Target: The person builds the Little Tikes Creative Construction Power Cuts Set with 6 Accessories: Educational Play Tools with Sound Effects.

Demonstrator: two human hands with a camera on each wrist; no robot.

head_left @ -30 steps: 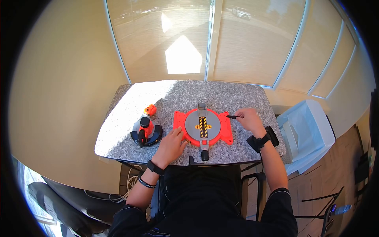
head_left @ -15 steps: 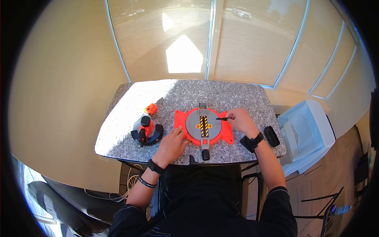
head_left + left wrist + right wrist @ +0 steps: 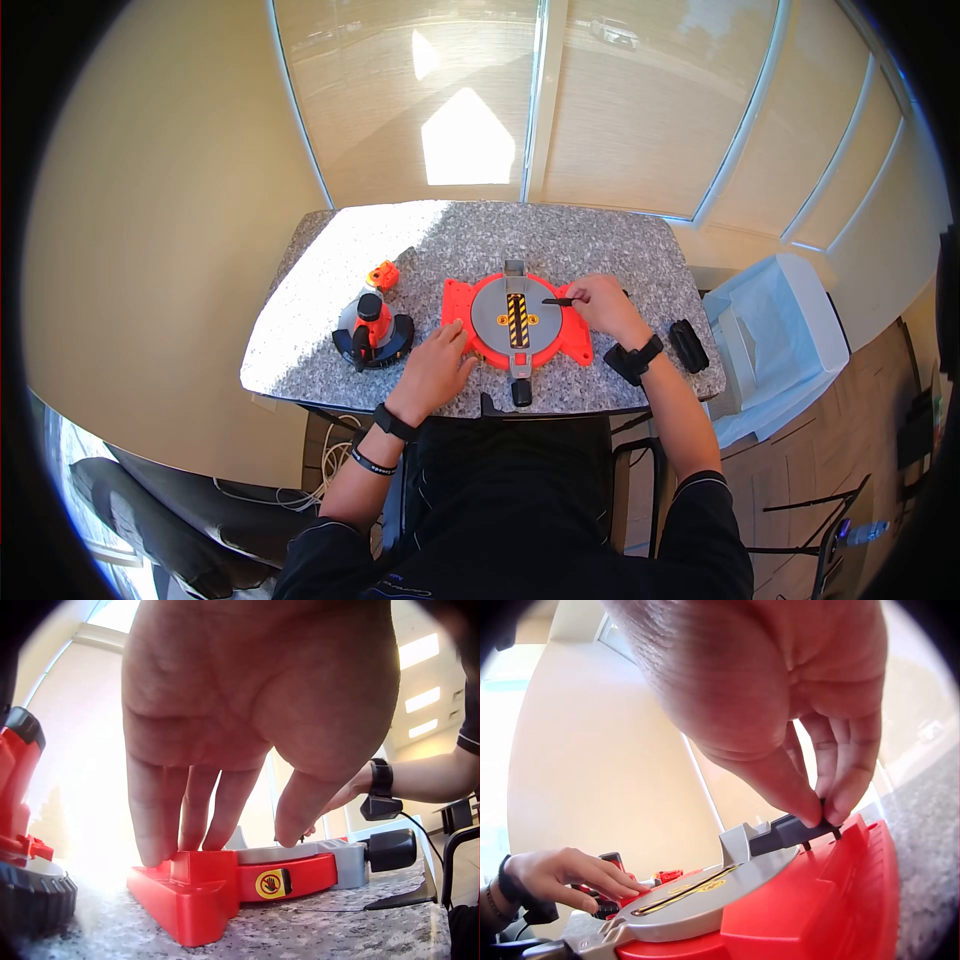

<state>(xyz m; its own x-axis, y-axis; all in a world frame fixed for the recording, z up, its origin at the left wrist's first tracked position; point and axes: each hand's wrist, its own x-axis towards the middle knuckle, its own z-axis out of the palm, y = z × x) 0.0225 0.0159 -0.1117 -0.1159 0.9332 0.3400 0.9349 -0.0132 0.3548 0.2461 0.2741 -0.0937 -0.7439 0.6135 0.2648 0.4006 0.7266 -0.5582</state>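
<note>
Two hands work at the table [image 3: 590,240] in the head view. A broad strip of tabletop runs between the red base [image 3: 516,318] and the far edge, while the base's black knob [image 3: 521,392] sits close to the near edge. Left of the base, across a narrow gap, stands a toy saw [image 3: 370,325]; a black case [image 3: 688,346] lies near the right edge, with a bin [image 3: 775,340] beyond it. The left hand [image 3: 438,360] rests on the base's left side. The right hand [image 3: 598,300] pinches a black bar [image 3: 557,301], whose free end points left over the grey disc [image 3: 488,318].

The left wrist view shows straight fingers touching the base's left end from above, gripping nothing.

In the right wrist view, thumb and fingertips close on the bar's right end, directly beneath the hand. Two small pegs [image 3: 837,835] point down from it; whether they touch the base cannot be told.
</note>
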